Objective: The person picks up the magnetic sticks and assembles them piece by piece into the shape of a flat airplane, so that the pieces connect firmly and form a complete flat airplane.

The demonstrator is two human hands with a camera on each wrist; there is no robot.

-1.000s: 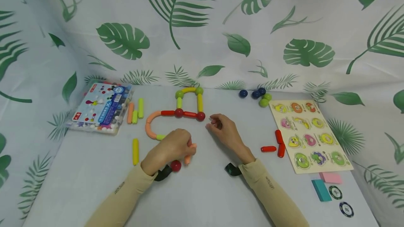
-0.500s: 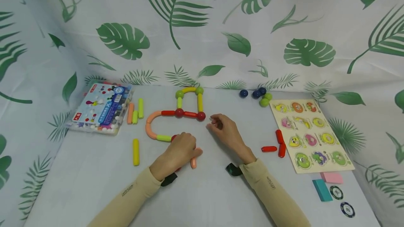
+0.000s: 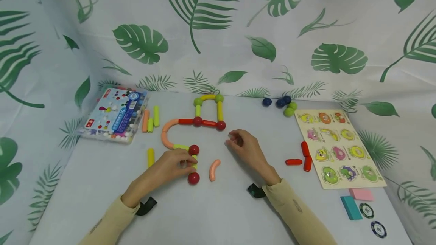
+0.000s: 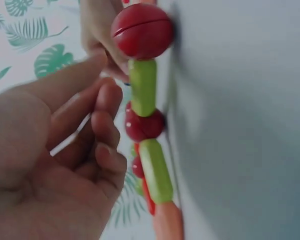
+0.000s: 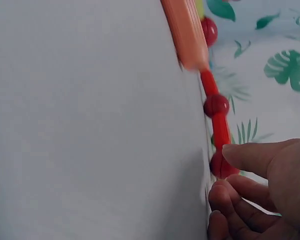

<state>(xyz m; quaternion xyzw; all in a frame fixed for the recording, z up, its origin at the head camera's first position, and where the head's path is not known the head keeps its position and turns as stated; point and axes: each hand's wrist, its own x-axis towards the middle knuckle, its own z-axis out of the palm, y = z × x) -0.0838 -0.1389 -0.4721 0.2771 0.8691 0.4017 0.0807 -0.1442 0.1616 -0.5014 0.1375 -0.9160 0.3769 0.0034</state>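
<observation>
In the head view my left hand [image 3: 170, 163] hovers beside a short light green stick [image 3: 195, 158] that joins an upper red ball [image 3: 193, 149] and a lower red ball [image 3: 193, 178]. The left wrist view shows its fingers loosely bent, holding nothing, left of the chain. A curved orange stick [image 3: 214, 170] lies loose between my hands. My right hand [image 3: 250, 156] rests relaxed, apart from the nearest red ball [image 3: 221, 125]. The upper red ball continues through another light green stick [image 3: 181, 147] and an orange curve [image 3: 165, 135] to the red sticks and a ball-and-stick frame.
A clear box [image 3: 116, 114] of parts and several loose sticks stand left. A yellow stick [image 3: 151, 157] lies behind my left hand. Right are red sticks [image 3: 294, 162], a fruit board [image 3: 340, 150], blue balls [image 3: 267, 102], green balls [image 3: 289, 112], blocks [image 3: 351, 207] and chips [image 3: 366, 210].
My left hand has let go of the curved orange stick and drawn back to the left, uncovering the two red balls and the green stick between them. My right hand stays put.
</observation>
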